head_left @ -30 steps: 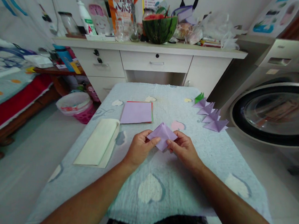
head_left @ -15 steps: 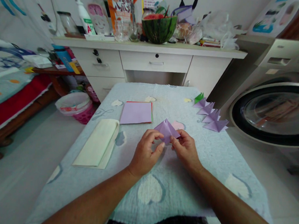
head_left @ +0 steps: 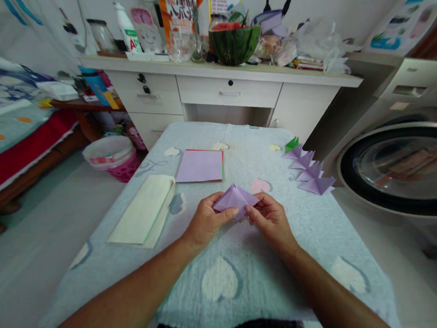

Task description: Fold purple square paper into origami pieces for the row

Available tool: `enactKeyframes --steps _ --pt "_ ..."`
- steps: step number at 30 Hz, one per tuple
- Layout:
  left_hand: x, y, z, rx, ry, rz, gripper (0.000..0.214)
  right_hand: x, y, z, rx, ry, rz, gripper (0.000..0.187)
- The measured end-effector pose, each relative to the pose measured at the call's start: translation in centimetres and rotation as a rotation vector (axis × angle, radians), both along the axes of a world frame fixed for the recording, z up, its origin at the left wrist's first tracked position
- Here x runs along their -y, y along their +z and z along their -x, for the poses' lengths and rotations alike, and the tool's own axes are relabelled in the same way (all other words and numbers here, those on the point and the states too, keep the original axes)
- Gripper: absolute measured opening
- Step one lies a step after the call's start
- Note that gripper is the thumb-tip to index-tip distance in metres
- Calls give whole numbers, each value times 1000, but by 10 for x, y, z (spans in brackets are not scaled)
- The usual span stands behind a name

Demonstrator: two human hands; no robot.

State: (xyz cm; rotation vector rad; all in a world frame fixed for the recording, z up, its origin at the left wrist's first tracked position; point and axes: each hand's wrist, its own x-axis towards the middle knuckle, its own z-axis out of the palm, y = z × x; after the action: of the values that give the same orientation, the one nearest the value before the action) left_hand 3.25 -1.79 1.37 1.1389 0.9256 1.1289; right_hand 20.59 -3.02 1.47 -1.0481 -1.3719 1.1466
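Note:
A partly folded sheet of purple origami paper [head_left: 235, 198] is held between my two hands above the middle of the table, its peak pointing away from me. My left hand [head_left: 209, 217] pinches its left side, thumb on the near face. At the right corner, my right hand [head_left: 271, 218] grips it between thumb and fingers; some fingertips are hidden behind the paper. Beyond my left hand lies a stack of square paper [head_left: 200, 166], purple on top with red and green edges showing. Several folded purple paper pieces [head_left: 316, 184] stand in a row at the far right, with a green folded piece [head_left: 291, 144] behind them.
A folded pale cloth or paper [head_left: 141, 211] lies on the table's left side. The table wears a blue heart-patterned cloth [head_left: 269, 281]. Behind it stands a white cabinet [head_left: 228, 91] bearing a cut watermelon [head_left: 233, 45]. A washing machine [head_left: 405, 165] is at right, a pink bin [head_left: 114, 157] at left.
The purple paper has shifted left and slightly nearer to me. My left fingers, loosely curved at its edge before, now pinch its left side, and the right hand keeps its grip.

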Motion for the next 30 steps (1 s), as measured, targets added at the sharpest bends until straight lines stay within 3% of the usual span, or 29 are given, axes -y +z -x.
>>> enactKeyframes --steps 5,9,13,22,30 --pt "4 6 -1 -178 90 -123 21 2 -2 -2 88 -103 -208 39" --pt "6 8 0 -317 141 -237 18 4 3 -2 209 -101 -381 37" --pt "6 5 0 -401 177 -360 18 6 6 -3 282 -85 -452 34" --pt "5 -4 -1 -349 249 -471 43 9 11 -5 335 -119 -504 17" --pt "4 -4 3 -424 180 -620 33 9 15 -3 333 -75 -464 10"
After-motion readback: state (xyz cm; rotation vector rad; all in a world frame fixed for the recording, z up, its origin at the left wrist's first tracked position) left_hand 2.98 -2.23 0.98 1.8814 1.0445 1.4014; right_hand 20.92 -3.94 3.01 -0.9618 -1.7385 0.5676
